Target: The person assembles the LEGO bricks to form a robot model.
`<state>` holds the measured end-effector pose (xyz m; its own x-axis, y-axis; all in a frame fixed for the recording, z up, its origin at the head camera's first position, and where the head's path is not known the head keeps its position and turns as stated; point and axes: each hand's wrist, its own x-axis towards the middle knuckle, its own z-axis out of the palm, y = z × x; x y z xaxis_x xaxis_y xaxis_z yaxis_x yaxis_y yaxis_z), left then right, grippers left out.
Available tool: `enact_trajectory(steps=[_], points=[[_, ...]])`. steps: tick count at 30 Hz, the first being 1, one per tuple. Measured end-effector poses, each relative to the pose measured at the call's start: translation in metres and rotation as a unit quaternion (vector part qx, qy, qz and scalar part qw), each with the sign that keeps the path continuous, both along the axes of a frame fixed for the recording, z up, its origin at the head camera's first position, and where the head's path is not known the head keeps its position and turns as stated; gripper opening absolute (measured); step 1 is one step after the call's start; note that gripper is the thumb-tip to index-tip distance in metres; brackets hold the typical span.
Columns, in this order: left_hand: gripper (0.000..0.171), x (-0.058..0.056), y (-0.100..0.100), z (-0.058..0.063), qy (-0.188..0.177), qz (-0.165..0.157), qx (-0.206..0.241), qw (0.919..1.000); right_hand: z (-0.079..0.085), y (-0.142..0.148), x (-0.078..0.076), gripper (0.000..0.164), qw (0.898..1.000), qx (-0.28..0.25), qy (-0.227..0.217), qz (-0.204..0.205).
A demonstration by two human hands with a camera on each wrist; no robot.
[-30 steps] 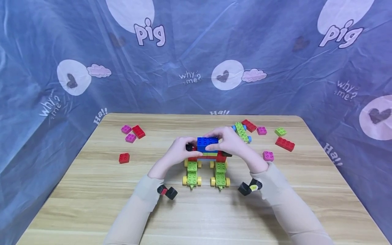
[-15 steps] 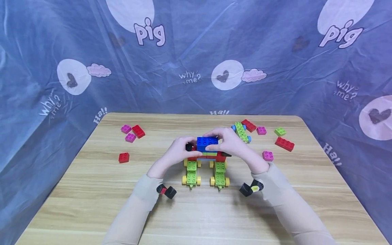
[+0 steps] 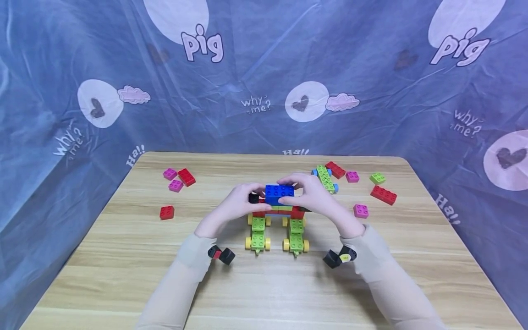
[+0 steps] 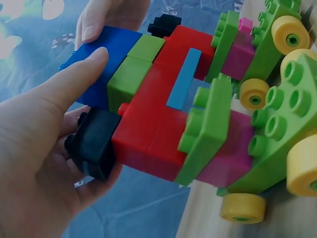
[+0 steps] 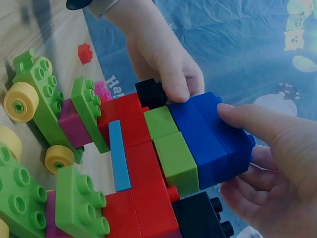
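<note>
Two yellow-wheeled bases [image 3: 296, 240] on our bench [image 3: 264, 293] carry a brick stack [image 4: 153, 94]. Our left hand [image 3: 239, 202] curls, grip part-closed, round its blue top [image 3: 275, 195] and a black brick [image 4: 95, 141]; our right hand [image 3: 311, 194] pinches the blue top, grip nearly closed.

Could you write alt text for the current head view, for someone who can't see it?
A person's left hand and right hand grip the blue bricks atop a brick build on two green bases with yellow wheels, on a wooden table. Loose red bricks and pink bricks lie to either side; a blue printed cloth hangs behind.
</note>
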<state>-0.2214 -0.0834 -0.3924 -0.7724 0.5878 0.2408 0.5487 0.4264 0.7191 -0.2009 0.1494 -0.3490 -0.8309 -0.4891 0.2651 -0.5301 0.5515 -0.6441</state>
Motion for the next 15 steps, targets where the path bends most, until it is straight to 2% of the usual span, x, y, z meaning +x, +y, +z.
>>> enact_trajectory(steps=[11, 15], points=[[0.051, -0.004, -0.022, 0.019, 0.031, -0.025, 0.008, 0.9992, -0.004, 0.005, 0.002, 0.043, 1.000, 0.003, -0.011, -0.007], [0.043, -0.006, -0.033, 0.024, 0.058, -0.015, 0.007, 0.9982, -0.006, 0.005, 0.002, 0.042, 1.000, -0.001, -0.008, -0.007]])
